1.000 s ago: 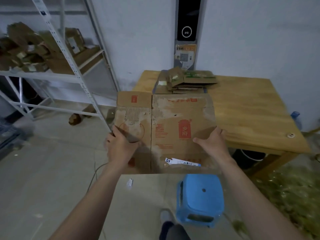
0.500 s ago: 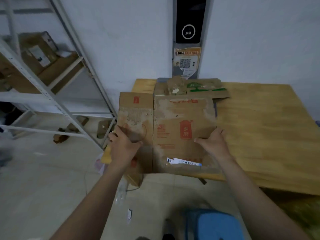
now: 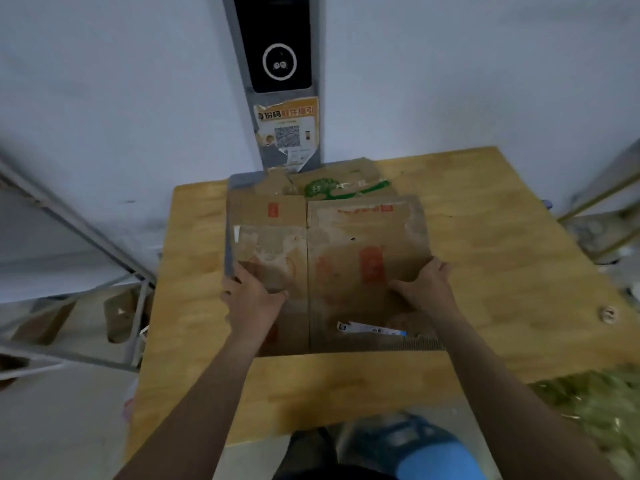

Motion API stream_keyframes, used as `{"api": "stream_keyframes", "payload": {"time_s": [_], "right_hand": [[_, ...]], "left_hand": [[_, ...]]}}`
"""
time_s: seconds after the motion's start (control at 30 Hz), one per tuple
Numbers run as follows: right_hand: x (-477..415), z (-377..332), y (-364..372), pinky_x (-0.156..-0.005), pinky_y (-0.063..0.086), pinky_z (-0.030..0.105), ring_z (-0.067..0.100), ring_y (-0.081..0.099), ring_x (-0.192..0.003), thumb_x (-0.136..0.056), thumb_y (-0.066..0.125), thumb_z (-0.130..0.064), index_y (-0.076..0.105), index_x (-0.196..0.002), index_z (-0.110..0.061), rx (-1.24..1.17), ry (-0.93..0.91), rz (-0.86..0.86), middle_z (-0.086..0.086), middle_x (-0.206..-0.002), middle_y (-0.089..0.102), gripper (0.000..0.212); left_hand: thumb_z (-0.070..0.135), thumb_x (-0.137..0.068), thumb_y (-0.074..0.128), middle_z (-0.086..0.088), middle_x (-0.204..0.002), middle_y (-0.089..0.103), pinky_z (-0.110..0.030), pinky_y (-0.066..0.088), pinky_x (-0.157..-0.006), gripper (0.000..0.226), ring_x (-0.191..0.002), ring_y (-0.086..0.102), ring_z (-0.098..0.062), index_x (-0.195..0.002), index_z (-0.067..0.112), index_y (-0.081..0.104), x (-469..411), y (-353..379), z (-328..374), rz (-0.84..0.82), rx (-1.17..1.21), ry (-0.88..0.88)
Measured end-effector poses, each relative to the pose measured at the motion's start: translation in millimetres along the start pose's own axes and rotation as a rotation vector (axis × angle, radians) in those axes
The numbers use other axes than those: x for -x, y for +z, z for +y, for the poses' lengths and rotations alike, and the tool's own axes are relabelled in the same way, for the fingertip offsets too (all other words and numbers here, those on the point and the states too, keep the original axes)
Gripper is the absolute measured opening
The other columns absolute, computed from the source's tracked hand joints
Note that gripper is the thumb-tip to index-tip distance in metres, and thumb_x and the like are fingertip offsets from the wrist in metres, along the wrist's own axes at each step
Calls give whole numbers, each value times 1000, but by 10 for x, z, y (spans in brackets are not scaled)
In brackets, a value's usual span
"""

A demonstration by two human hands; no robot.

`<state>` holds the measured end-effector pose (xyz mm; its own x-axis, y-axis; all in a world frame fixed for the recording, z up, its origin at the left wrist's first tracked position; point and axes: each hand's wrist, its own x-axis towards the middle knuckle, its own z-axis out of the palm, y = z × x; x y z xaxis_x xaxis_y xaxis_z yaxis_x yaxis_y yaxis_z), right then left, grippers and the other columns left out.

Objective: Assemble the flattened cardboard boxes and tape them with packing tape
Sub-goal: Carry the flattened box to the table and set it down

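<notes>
A flattened cardboard box (image 3: 332,265) is held over the wooden tabletop (image 3: 502,258) by both hands. The left hand (image 3: 254,296) is closed on the box's left edge, thumb on the upper face and fingers wrapped under the edge. The right hand (image 3: 424,287) is closed on the box's right edge in the same way, with its thumb laid across the printed face. Whether the box rests flat on the tabletop or is lifted slightly off it cannot be told.

The box is worn: red printed marks are seen on both panels, patches of the outer paper are torn away near the top, and a vertical crease is seen down the middle between the two panels. A white and blue label (image 3: 370,329) is stuck near the lower edge of the right panel.

Just behind the held box, against the wall, a stack of other flattened boxes (image 3: 346,185) is laid on the tabletop; green print is visible on the top one. Above that stack, a dark panel with a round ring (image 3: 277,53) is fixed to the wall, and a sticker with a square code (image 3: 287,129) is placed below it.

A metal shelf frame (image 3: 86,237) is seen at the left. A blue stool (image 3: 429,452) is seen at the bottom edge, blurred.
</notes>
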<state>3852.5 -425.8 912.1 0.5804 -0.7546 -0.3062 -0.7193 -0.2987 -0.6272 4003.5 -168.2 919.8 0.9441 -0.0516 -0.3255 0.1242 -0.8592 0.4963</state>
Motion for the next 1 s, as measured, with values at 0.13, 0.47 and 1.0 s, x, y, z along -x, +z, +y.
{"api": "stream_keyframes", "payload": {"time_s": [0.13,0.47,1.0], "right_hand": [[-278,63,-145,-91,54,54,46,55,-117,-79,86,-42,27,-143,0,31,95,40,21,-146,25,96],[-773,323,-494,-94,53,55,45,54,-117,-82,85,-37,27,-141,0,57,185,58,20,-144,24,90],[-2523,1214,-1075,-103,47,54,46,43,-133,-80,85,-41,15,-150,6,74,72,-164,22,-152,19,110]], "left_hand": [[42,-78,87,-19,-162,13,-64,43,-107,124,-147,25,-45,-162,20,-2,-330,248,394,-83,-23,38],[47,-81,84,-17,-163,30,-63,44,-107,131,-144,37,-45,-162,17,-14,-616,799,979,-209,-29,73],[44,-81,85,-20,-157,15,-64,41,-107,123,-143,25,-49,-163,14,-3,-378,2009,2026,-42,-18,-123]]}}
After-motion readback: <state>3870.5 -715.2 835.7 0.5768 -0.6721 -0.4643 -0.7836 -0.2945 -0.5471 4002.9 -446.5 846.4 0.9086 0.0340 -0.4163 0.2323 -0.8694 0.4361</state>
